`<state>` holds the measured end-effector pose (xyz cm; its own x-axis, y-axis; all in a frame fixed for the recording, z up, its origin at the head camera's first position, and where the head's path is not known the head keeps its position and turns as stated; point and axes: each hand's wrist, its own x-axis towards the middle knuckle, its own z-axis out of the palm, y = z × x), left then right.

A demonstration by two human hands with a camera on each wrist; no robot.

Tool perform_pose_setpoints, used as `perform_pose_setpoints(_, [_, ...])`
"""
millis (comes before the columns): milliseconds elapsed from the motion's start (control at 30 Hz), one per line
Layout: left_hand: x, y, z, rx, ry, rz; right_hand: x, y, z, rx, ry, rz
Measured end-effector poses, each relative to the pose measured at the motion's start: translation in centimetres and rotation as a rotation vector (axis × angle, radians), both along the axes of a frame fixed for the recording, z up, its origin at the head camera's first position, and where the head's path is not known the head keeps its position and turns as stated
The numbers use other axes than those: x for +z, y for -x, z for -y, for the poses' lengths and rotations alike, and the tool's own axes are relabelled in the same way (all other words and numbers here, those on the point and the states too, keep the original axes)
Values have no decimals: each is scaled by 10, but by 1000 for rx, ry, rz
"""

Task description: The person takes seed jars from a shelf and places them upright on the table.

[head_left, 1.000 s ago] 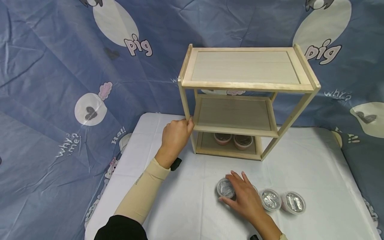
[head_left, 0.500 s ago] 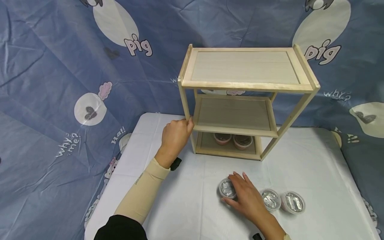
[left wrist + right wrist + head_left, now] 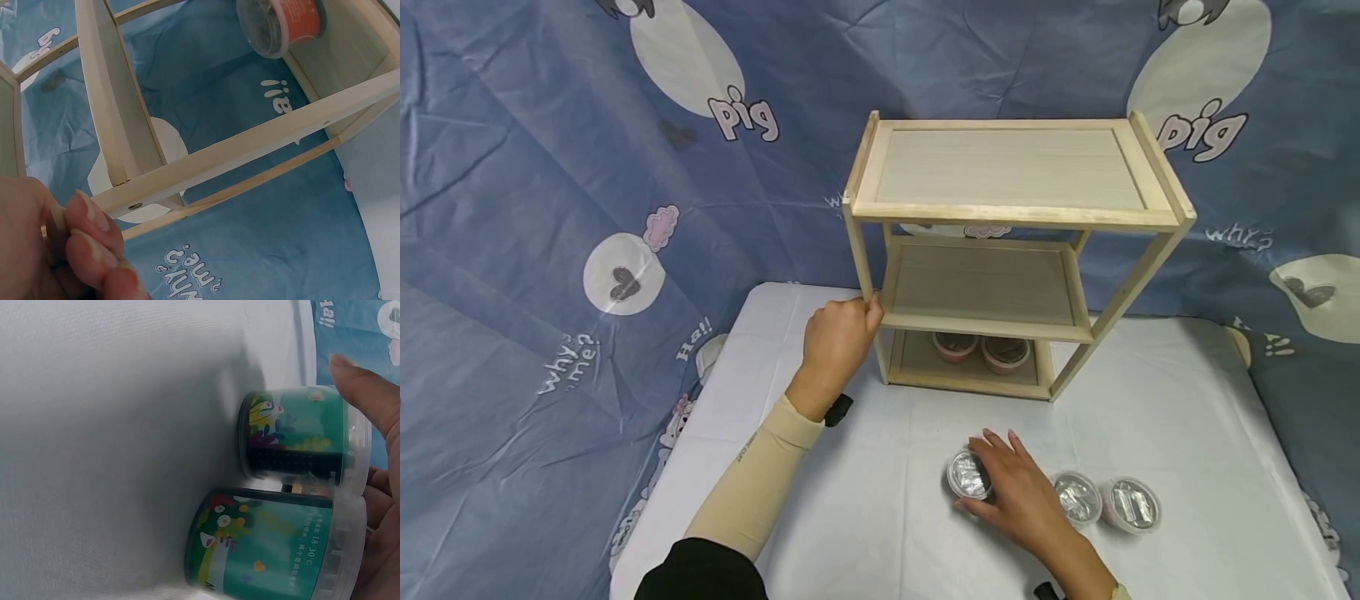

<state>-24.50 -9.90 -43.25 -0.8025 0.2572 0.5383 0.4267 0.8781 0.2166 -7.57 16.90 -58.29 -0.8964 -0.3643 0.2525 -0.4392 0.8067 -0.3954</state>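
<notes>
My left hand (image 3: 841, 337) grips the left front post of a three-tier wooden shelf rack (image 3: 1015, 171). In the left wrist view, its curled fingers (image 3: 94, 247) lie at the rack's post (image 3: 250, 147). My right hand (image 3: 1018, 492) holds a small round plastic tub (image 3: 970, 475) with a clear lid, standing on the white cloth, with thumb and fingers curved around its lid. In the right wrist view, the thumb (image 3: 362, 394) is beside the upper green-labelled tub (image 3: 300, 434). A second green-labelled tub (image 3: 269, 544) stands close by; the palm hides it in the head view.
Two more lidded tubs, a nearer one (image 3: 1077, 500) and a farther one (image 3: 1131, 505), stand right of my right hand. Two reddish tubs, one left (image 3: 955, 346) and one right (image 3: 1006, 354), sit on the bottom shelf. Blue printed fabric (image 3: 587, 167) hangs behind the white-covered table (image 3: 865, 517).
My right hand and the tub it holds have shifted slightly to the right. The left hand keeps its grip on the post.
</notes>
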Motion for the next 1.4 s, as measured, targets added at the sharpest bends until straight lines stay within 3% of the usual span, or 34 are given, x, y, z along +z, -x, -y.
perform_pose_setpoints(667, [-1,0,0,1,-9,10,6,-1,-1,10,-3,74])
perform_pose_setpoints(967, [-1,0,0,10,-10,39,21,1,-12,-24,91,-12])
perform_pose_setpoints(1400, [1,0,0,13,-1,32,46,15,-26,-127,149,28])
